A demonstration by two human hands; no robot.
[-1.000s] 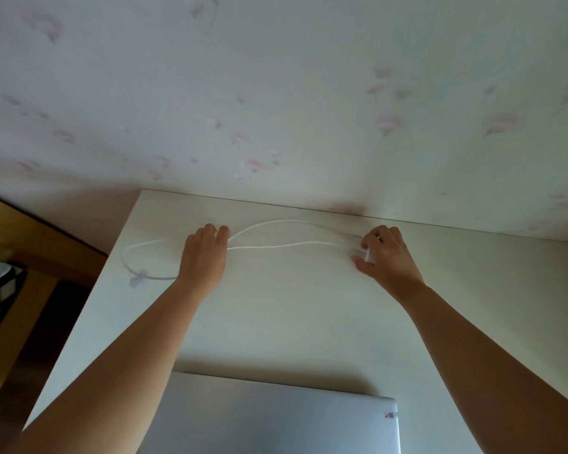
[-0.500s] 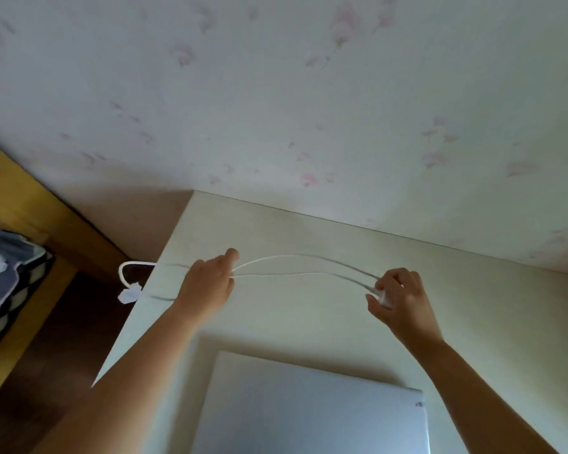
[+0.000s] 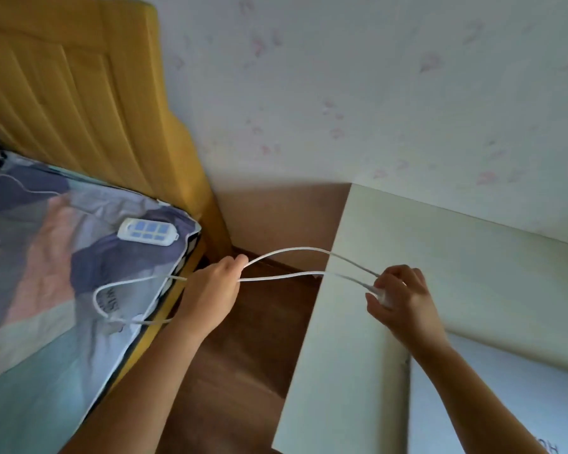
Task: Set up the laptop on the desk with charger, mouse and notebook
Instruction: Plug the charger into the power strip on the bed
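A white charger cable (image 3: 286,276) stretches in two strands between my hands. My left hand (image 3: 212,290) grips the cable out past the desk's left edge, above the gap by the bed, and a loop of cable (image 3: 118,301) trails from it over the bedding. My right hand (image 3: 402,298) is over the pale desk (image 3: 351,339), closed on the white charger block (image 3: 384,298), mostly hidden by the fingers. The closed silver laptop (image 3: 492,398) lies on the desk at the lower right, partly cut off by the frame. No mouse or notebook is in view.
A bed with patterned bedding (image 3: 46,290) and a yellow wooden headboard (image 3: 79,93) stands left of the desk. A white power strip (image 3: 148,231) lies on the bedding. Brown floor (image 3: 250,348) shows in the gap. The wallpapered wall (image 3: 374,93) runs behind the desk.
My view has swung left, and the bed has come into sight. My left hand has carried the cable leftward off the desk's edge. My right hand stays on the charger block over the desk.
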